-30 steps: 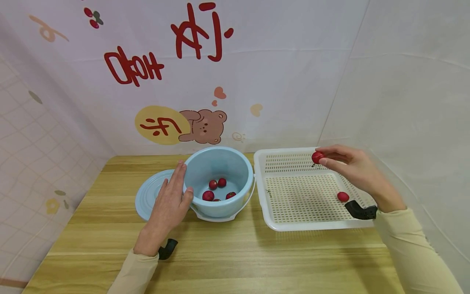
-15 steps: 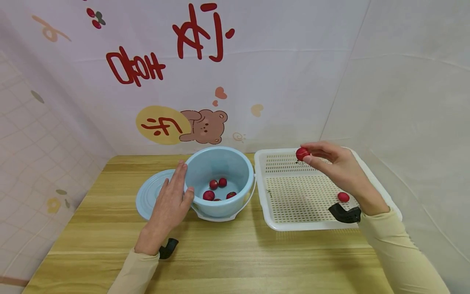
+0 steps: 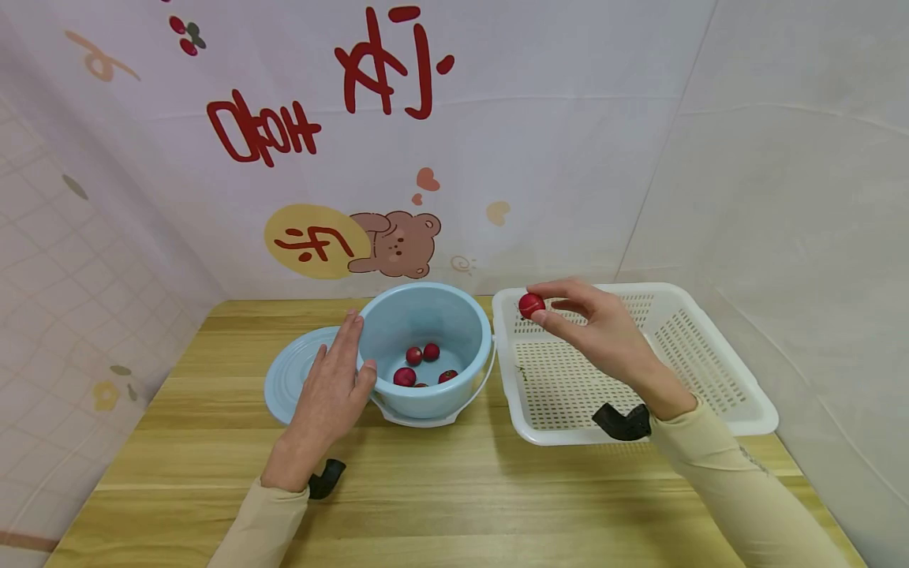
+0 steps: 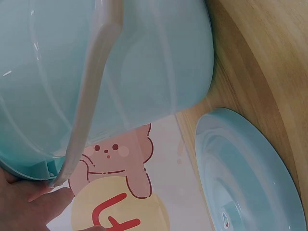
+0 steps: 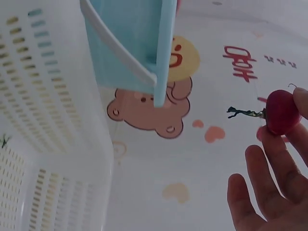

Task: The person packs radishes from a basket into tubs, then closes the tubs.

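My right hand (image 3: 604,331) pinches a small red radish (image 3: 531,306) between thumb and fingertips, above the left back part of the white basket (image 3: 521,432). In the right wrist view this radish (image 5: 281,113) shows a short green stem stub and a thin root. Several more radishes (image 3: 405,377) lie at the bottom of the light blue bucket (image 3: 422,404). My left hand (image 3: 319,406) rests against the bucket's left rim, fingers straight. The left wrist view has its fingers (image 4: 45,207) at the rim beside the white bail handle (image 4: 89,96).
A blue round lid (image 3: 284,386) lies on the wooden table (image 3: 440,505) left of the bucket, partly behind the left hand. The basket stands close against the bucket's right side, with a green leaf scrap (image 3: 521,372) in it. A printed wall sheet (image 3: 554,158) rises behind.
My right hand has carried the radish leftward across the basket toward the bucket. The radish lying in the basket is now hidden behind the right hand and wrist. My left hand stays put.
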Action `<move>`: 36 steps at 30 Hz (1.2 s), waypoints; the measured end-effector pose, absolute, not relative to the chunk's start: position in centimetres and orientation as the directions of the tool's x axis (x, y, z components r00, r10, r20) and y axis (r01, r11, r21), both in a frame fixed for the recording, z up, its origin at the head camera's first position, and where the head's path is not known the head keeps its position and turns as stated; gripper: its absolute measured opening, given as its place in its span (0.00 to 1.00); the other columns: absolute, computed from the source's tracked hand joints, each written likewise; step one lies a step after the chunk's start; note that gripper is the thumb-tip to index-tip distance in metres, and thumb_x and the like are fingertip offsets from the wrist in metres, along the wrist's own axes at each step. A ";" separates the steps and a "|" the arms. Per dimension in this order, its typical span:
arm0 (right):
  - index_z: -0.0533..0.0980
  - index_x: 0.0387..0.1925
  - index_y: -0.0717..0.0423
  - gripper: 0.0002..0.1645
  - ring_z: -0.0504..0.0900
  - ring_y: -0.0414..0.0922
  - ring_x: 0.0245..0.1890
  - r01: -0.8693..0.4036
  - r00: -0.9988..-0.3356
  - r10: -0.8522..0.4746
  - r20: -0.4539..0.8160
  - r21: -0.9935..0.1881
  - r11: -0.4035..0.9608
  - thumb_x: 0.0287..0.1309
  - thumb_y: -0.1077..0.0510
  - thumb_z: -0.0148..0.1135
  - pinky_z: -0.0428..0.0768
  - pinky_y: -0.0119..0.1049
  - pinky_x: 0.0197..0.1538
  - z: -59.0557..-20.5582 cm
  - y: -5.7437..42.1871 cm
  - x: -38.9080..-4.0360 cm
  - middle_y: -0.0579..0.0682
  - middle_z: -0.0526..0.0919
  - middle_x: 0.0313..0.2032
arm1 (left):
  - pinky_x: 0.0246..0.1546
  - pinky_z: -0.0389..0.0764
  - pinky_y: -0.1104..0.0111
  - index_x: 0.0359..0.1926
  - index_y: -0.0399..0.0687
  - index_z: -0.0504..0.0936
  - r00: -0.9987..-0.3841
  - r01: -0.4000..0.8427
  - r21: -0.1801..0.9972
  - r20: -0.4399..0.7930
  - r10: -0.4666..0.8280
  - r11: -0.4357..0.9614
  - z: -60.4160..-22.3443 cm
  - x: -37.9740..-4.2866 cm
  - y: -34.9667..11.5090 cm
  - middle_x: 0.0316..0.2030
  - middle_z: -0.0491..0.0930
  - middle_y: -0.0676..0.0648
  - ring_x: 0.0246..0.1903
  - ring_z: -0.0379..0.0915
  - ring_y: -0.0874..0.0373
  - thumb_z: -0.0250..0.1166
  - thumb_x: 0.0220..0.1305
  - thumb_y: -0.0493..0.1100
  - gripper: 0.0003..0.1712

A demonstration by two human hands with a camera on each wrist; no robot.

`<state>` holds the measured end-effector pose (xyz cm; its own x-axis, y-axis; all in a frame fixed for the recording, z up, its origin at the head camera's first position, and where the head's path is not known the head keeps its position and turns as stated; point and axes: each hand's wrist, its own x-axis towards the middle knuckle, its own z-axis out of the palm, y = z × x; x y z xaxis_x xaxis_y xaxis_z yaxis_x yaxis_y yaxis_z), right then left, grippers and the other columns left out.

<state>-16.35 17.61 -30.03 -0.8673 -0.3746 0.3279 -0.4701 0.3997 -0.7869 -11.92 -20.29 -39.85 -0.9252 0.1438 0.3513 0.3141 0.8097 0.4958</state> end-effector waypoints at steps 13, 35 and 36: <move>0.84 0.57 0.51 0.19 0.81 0.41 0.57 -0.521 -0.820 -0.454 0.348 -0.783 0.340 0.65 0.57 0.71 0.79 0.49 0.62 -31.0 13.5 -16.8 0.43 0.85 0.54 | 0.73 0.48 0.34 0.81 0.38 0.51 -0.929 0.309 0.504 0.343 0.141 0.807 -39.7 -11.9 -20.3 0.82 0.48 0.41 0.78 0.51 0.42 0.47 0.77 0.50 0.39; 0.85 0.56 0.53 0.19 0.81 0.44 0.51 -0.605 -0.744 -0.586 0.321 -0.694 0.390 0.64 0.57 0.71 0.81 0.47 0.56 -32.3 9.9 -18.4 0.42 0.86 0.49 | 0.72 0.50 0.33 0.81 0.37 0.51 -0.925 0.315 0.492 0.349 0.147 0.812 -39.8 -12.0 -20.3 0.81 0.49 0.41 0.78 0.52 0.40 0.47 0.78 0.51 0.39; 0.85 0.56 0.52 0.19 0.81 0.44 0.50 -0.617 -0.737 -0.593 0.323 -0.679 0.398 0.64 0.57 0.72 0.81 0.46 0.54 -32.4 9.7 -18.4 0.42 0.86 0.49 | 0.72 0.50 0.33 0.81 0.37 0.51 -0.925 0.315 0.491 0.350 0.147 0.812 -39.8 -12.0 -20.3 0.81 0.49 0.41 0.78 0.52 0.40 0.47 0.78 0.51 0.39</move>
